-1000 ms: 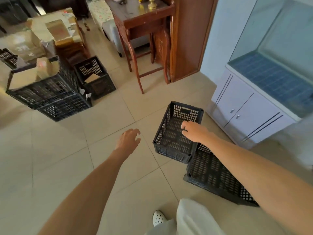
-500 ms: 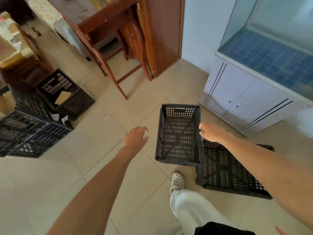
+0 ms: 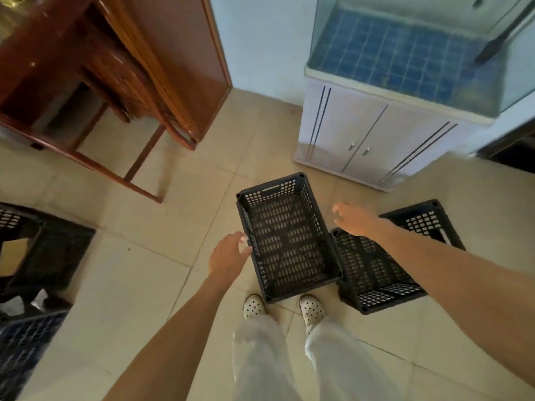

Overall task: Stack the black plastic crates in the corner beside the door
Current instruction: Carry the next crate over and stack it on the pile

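An empty black plastic crate point(image 3: 285, 238) stands upright on the tiled floor just in front of my feet. A second black crate point(image 3: 376, 273) lies beside it on the right, touching its right wall. My left hand point(image 3: 228, 256) reaches to the first crate's left rim, fingers apart, its fingertips at the rim. My right hand point(image 3: 354, 219) hovers open above the gap between the two crates, holding nothing. More black crates point(image 3: 31, 256) sit at the left edge, blurred.
A white cabinet point(image 3: 373, 140) carrying a glass tank point(image 3: 405, 50) stands behind the crates on the right. A brown wooden door point(image 3: 176, 59) and a wooden table point(image 3: 66, 91) are at the back left. My white shoes point(image 3: 253, 306) stand by the crate.
My right hand has let go of the first crate, which now rests flat on the floor. My left hand has moved right to its left rim. The view has tilted down.
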Available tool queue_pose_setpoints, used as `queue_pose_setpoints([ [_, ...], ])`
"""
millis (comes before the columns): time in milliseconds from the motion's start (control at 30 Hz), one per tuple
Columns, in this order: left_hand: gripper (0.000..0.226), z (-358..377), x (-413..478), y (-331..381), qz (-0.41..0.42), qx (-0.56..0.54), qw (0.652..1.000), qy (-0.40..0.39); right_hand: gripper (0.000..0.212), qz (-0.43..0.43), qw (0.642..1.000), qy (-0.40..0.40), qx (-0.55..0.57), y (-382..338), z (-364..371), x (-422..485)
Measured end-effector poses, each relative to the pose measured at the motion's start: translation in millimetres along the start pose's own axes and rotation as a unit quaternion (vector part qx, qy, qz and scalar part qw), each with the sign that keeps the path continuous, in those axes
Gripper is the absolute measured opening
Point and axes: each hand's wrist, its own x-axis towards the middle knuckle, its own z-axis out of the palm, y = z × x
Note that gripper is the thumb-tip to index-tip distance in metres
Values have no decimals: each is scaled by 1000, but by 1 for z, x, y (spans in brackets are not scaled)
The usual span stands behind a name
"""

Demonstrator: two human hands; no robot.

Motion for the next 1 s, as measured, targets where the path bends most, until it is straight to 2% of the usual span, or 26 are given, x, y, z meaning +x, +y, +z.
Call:
queue_pose_setpoints([
  [133,26,11,44,-15,23,-45,998,-45,30,46,998,24,21,-1,3,26],
  [300,29,50,96,-50,34,-41,993,-107,32,78,997,23,11,2,37,65],
  [533,60,121,167,-87,40,-23,972,-229,40,105,994,1,40,29,94,127],
  [667,60,169,204,-102,13,-52,980,-192,46,107,994,16,24,51,126,165],
  [800,56,214,229,-127,-5,-22,989,-144,51,138,990,-23,23,66,162,208],
  [900,67,245,245,-146,-43,-30,987,-150,62,154,985,-62,36,76,192,241],
  [1000,85,270,252,-158,-56,-95,983,-147,69,171,981,-64,65,81,217,268],
])
